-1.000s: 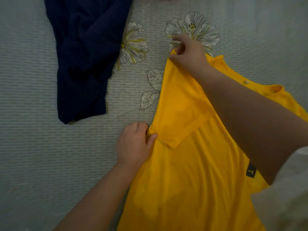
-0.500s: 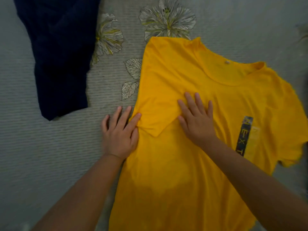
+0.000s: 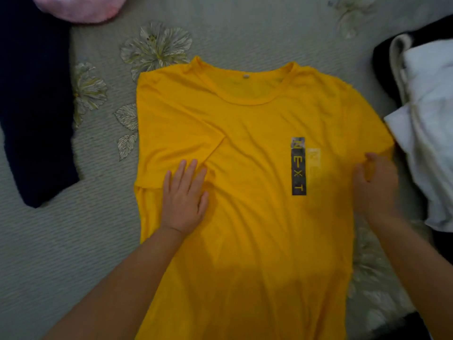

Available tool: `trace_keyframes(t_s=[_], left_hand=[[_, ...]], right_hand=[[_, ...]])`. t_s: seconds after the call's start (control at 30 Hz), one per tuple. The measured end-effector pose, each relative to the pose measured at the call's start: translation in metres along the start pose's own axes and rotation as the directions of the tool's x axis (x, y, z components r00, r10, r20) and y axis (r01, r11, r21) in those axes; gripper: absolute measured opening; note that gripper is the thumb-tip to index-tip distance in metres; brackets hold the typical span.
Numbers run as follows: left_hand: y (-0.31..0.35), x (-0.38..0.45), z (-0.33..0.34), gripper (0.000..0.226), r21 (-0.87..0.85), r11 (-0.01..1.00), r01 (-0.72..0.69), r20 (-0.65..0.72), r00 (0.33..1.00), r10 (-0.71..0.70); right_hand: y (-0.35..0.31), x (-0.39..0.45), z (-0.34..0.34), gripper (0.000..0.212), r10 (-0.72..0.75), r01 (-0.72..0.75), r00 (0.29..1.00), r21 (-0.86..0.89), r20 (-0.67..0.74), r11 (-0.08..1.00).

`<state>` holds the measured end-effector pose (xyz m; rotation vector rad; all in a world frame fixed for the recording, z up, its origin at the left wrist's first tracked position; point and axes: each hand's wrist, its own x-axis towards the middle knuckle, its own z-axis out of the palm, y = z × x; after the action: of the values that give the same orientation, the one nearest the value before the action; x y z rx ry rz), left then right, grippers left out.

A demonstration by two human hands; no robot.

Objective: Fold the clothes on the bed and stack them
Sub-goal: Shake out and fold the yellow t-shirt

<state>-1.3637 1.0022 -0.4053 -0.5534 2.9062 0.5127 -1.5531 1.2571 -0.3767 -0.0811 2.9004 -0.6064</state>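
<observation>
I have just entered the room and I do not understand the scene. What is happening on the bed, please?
A person is folding a yellow T-shirt spread on the bed. Its left sleeve is already folded in, and the left hand presses flat there. The right hand grips the right sleeve edge. A navy garment lies to the left, a white one to the right.

Flower-printed bed point(image 3: 245, 40) under yellow T-shirt point(image 3: 245, 217), navy garment point(image 3: 31, 106) (left), white clothes point(image 3: 429, 133), pink item point(image 3: 78, 7).

Left hand point(image 3: 184, 200) flat, right hand point(image 3: 376, 185) pinching.
</observation>
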Motion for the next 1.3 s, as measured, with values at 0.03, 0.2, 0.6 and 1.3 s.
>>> trace_keyframes(t_s=[0.03,0.2,0.6,1.3], left_hand=[[0.017,0.009,0.004,0.051,0.016,0.998,-0.064,0.017,0.998,0.064],[0.079,0.048,0.038,0.056,0.008,0.985,-0.173,0.048,0.984,0.173],[0.096,0.055,0.050,0.071,0.096,0.990,-0.103,0.129,0.987,0.090],[0.111,0.126,-0.004,0.033,-0.299,0.940,0.162,0.041,0.987,-0.157]], right_hand=[[0.018,-0.001,-0.004,0.043,0.152,-0.152,0.988,-0.004,-0.029,0.988],[0.052,0.018,-0.006,0.059,0.509,-0.510,0.860,0.082,0.041,0.856],[0.020,0.054,-0.019,0.022,0.321,-0.070,0.888,0.594,-0.329,0.802],[0.062,-0.021,0.010,0.040,-0.632,0.633,0.773,-0.007,-0.057,0.775]])
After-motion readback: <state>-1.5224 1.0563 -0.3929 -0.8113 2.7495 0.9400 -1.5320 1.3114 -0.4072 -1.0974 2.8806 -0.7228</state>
